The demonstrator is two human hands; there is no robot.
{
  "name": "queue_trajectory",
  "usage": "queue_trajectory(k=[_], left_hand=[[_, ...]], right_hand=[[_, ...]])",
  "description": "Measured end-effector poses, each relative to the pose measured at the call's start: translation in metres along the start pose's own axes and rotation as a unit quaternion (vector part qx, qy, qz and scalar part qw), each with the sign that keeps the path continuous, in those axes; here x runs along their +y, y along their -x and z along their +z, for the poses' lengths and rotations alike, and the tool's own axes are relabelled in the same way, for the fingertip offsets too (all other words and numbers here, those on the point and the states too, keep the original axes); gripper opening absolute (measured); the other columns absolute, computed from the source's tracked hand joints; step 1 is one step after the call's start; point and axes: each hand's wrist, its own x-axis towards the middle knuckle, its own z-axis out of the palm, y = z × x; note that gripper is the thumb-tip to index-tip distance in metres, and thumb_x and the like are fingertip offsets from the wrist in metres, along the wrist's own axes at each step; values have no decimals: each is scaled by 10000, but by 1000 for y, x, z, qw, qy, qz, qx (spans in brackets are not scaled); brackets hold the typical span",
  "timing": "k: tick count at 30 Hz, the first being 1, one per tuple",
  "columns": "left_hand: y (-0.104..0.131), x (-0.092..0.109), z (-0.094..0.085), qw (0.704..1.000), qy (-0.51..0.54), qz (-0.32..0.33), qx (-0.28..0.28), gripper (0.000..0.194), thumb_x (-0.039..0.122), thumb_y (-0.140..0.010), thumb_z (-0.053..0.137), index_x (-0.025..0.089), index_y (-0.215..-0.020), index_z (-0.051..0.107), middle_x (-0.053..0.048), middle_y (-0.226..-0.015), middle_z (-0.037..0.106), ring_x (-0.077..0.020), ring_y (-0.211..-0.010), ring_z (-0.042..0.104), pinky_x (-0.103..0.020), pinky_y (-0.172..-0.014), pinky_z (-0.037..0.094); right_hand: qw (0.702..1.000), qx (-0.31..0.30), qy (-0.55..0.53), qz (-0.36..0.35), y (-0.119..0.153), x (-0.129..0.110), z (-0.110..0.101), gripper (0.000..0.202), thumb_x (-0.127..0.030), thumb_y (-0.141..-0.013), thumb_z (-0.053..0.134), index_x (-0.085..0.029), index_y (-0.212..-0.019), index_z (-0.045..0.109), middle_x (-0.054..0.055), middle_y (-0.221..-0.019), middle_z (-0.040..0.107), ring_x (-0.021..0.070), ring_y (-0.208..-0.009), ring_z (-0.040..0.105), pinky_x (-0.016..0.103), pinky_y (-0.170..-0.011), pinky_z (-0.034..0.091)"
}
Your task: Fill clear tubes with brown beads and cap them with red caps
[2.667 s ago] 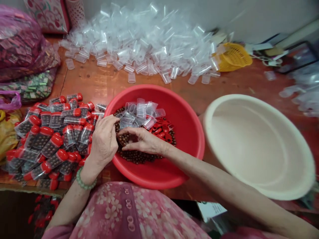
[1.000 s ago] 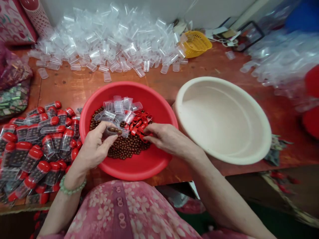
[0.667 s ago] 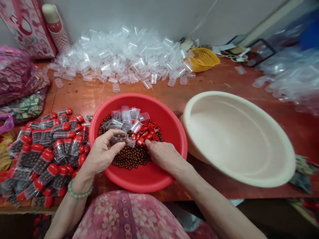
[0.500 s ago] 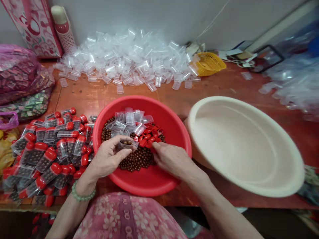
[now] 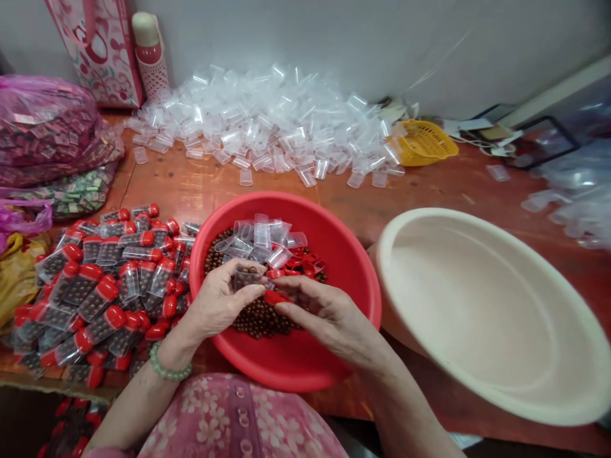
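Over the red basin (image 5: 353,267), my left hand (image 5: 222,299) grips a small clear plastic container (image 5: 247,277) with brown beads inside. Close beside it, my right hand (image 5: 329,312) pinches a red cap (image 5: 275,297) between thumb and fingers, near the container's open end. In the basin lie loose brown beads (image 5: 265,320), several empty clear containers (image 5: 262,232) and more red caps (image 5: 310,264), partly hidden by my hands.
Left of the basin is a heap of filled, red-capped containers (image 5: 102,289). A large cream basin (image 5: 470,305) stands on the right. Along the wall lie many clear containers (image 5: 267,124), a yellow basket (image 5: 424,143) and a flask (image 5: 150,57). Filled plastic bags (image 5: 52,133) sit far left.
My right hand has lifted a red cap from the pile and brought it left to the container in my left hand. The whole view has shifted slightly.
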Motion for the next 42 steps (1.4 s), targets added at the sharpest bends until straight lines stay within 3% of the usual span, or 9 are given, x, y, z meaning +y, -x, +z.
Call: queue_trajectory(k=[5, 9, 13, 19, 25, 29, 32, 36, 42], left_hand=[[0, -4, 1, 1000, 3, 19, -17, 455, 247, -826, 628, 172, -1258, 509, -101, -1241, 619, -211, -1137, 594, -364, -1008, 439], [0, -6, 1, 999, 36, 0, -36, 647, 240, -813, 645, 165, -1405, 395, -143, -1395, 537, -238, -1244, 546, -396, -1076, 396], [-2, -6, -1, 994, 98, -27, -32, 598, 256, -795, 689, 170, -1345, 470, -144, -1328, 601, -246, -1203, 586, -396, -1039, 431], [-5, -7, -4, 989, 147, 0, -12, 393, 248, -811, 705, 188, -1184, 597, -103, -1227, 673, -225, -1183, 602, -349, -1017, 438], [-7, -6, -5, 975, 220, -17, -28, 389, 226, -795, 719, 185, -1164, 606, -100, -1193, 685, -213, -1087, 659, -369, -1002, 453], [-6, -5, -6, 963, 267, -13, -26, 436, 115, -731, 738, 176, -1144, 614, -91, -1146, 707, -205, -1113, 651, -349, -1026, 441], [-4, -3, -8, 952, 303, -22, -35, 432, 65, -712, 726, 175, -1120, 633, -88, -1139, 714, -191, -1104, 656, -316, -989, 469], [-1, -1, -11, 943, 325, -27, -68, 393, 116, -739, 735, 183, -1118, 655, -99, -1175, 704, -205, -1100, 662, -317, -947, 500], [0, 2, -14, 977, 199, -2, -78, 372, 183, -772, 730, 196, -1140, 674, -90, -1173, 703, -213, -1080, 666, -375, -1023, 464]], right_hand=[[997, -70, 27, 9, -8, -2, 0, 526, -263, -905, 576, -257, -1408, 421, 25, -939, 700, 152, -759, 658, 287, -688, 565], [996, -67, 48, -30, -15, -4, 4, 458, -252, -907, 569, -236, -1361, 513, 72, -1152, 698, 190, -990, 676, 339, -865, 557], [997, -14, 33, -66, -17, 0, 9, 256, -260, -898, 599, -225, -1144, 664, 69, -1136, 711, 189, -1005, 676, 328, -891, 544], [998, 47, -23, -28, -16, 9, 12, 153, -308, -852, 665, -227, -977, 697, 37, -960, 730, 176, -881, 682, 309, -812, 556], [999, 2, -42, -10, -17, 5, 19, 126, -272, -859, 638, -212, -955, 692, 45, -976, 734, 177, -901, 682, 317, -829, 555], [988, 82, -125, 43, -16, 4, 19, 131, -316, -791, 712, -209, -851, 666, 12, -770, 712, 141, -656, 661, 255, -621, 566], [960, 160, -218, 79, -17, 5, 12, 200, -347, -744, 767, -219, -842, 650, 1, -732, 708, 135, -599, 668, 254, -595, 580], [940, 232, -250, 30, -22, -2, 3, 219, -382, -749, 765, -243, -846, 626, 0, -749, 706, 142, -598, 672, 287, -609, 597], [952, 233, -199, -29, -27, -10, 5, 149, -353, -831, 685, -263, -894, 583, 12, -824, 713, 163, -683, 700, 325, -655, 613]])
